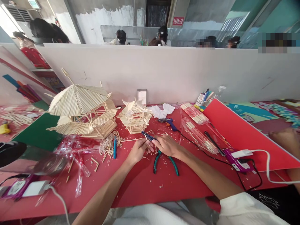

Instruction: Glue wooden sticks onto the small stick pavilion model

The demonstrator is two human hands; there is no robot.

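My left hand (139,151) is closed, its fingertips pinching a short wooden stick (146,137). Against it, my right hand (167,145) grips a slim dark blue tool (148,136) that looks like a utility knife; its tip points left, across the stick. Below my hands, green-handled pliers (173,165) lie with handles spread and jaws partly hidden. Just beyond stands a small pavilion model (136,117) built of sticks. A larger stick pavilion (81,109) is to the left. Between it and my left hand lies a blue pen-like tool (114,147) among cut stick bits (107,149).
A glue gun (172,124) with a black cord and stick packs (194,113) lie right of centre. A red board (246,137) leans there beside a purple power strip (239,161). Plastic wrappers (78,147) cover the left. A white partition (168,72) closes the back.
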